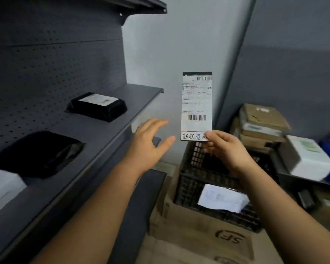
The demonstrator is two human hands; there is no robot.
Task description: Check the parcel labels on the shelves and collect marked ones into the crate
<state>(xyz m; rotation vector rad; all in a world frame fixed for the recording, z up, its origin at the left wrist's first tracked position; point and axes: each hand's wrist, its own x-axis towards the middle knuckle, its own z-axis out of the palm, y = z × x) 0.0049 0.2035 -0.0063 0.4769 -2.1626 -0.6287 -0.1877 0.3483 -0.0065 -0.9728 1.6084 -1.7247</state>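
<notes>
A long white label (197, 103) is held up by the right hand (225, 149), pinched at its bottom edge between thumb and fingers. Words are written by hand in a box at the bottom, so it is judged to be a marked one. It is held in the air above the black crate (191, 180). The left hand (151, 140) is kept beside it with its fingers spread apart, and nothing is held in it.

One white parcel (222, 198) is already seen inside the crate, so part of the job looks done. On the shelf (107, 134) a black parcel (98, 106) with a white sticker is left, with a black bag (36, 153) nearer and a white box (2, 187) at the edge (their labels cannot be read from here). These are judged still to be checked.

The crate is set on cardboard boxes (198, 233). More boxes (261, 126) are stacked to the right, against the grey wall. The way down to the crate is not blocked by anything.
</notes>
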